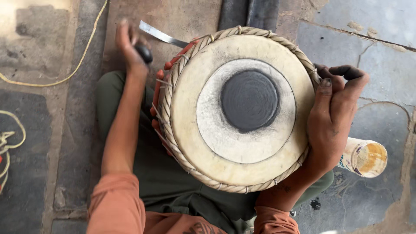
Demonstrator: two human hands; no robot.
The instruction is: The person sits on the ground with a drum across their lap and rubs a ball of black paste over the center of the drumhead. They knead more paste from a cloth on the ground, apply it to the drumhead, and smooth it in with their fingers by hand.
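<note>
A round hand drum [238, 108] rests on my lap, its pale skin head facing up with a black circular patch [249, 100] in the middle and a braided rim. My right hand [333, 117], fingers blackened, clasps the drum's right rim. My left hand [130, 45] is raised at the upper left, closed around the dark handle of a flat metal blade [161, 34] whose tip reaches behind the drum's upper left edge. Red lacing [158, 93] runs down the drum's left side.
A small stained cup [366, 157] lies on the cracked stone floor by my right wrist. A yellow cord [73, 69] curves across the floor at the left. My legs in green trousers [164, 182] sit under the drum.
</note>
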